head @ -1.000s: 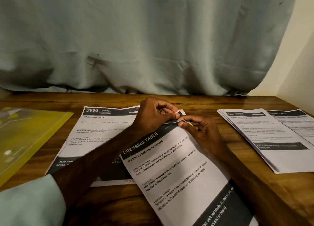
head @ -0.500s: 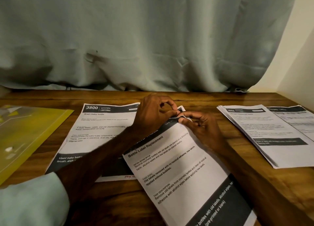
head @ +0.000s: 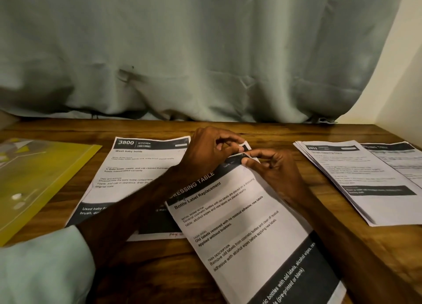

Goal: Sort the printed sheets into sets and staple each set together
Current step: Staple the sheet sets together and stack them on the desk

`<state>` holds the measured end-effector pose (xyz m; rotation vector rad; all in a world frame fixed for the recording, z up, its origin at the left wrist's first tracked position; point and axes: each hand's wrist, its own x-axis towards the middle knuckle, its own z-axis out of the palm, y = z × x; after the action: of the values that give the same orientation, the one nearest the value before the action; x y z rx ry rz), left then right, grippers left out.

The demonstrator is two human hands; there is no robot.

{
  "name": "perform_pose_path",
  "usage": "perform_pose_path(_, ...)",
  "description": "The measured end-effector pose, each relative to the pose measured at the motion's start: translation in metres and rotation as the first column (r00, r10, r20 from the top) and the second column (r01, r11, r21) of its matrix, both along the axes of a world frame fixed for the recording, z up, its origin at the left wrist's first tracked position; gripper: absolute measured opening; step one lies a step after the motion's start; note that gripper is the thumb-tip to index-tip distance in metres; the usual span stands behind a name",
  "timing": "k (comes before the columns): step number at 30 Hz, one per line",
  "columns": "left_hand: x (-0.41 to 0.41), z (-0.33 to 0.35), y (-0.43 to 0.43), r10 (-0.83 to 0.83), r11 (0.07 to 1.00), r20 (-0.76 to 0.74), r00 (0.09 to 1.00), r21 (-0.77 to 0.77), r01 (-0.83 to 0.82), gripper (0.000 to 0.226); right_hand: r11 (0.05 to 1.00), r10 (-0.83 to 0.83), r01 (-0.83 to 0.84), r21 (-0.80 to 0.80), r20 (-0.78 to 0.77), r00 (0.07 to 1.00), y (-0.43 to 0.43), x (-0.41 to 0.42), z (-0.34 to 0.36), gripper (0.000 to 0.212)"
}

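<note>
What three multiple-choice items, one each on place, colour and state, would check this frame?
1. Where does the yellow folder lie?
A) on the floor
B) at the left edge of the table
C) on a chair

2. What colour is the curtain?
A) red
B) black
C) pale grey-green

3. What do the left hand and right hand do?
A) pinch the top corner of the Dressing Table sheet
B) lie flat
C) hang off the table

Key: 1 B, the folder sits far left on the wood; 2 C, pale grey-green cloth fills the background; 3 A, both hands' fingertips meet at that corner.
</note>
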<state>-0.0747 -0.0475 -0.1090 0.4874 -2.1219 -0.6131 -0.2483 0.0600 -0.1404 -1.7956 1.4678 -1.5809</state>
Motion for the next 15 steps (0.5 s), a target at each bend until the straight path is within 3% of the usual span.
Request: perform_pose_path(15,-0.0004,0.0029,-0.0086,-0.055,0.998,0.035,0.998,0.016,0.055,0.014,1.000,0.017,-0.019,0.024,0.091,0.996,-0.0028,-0.0045,0.0003,0.016)
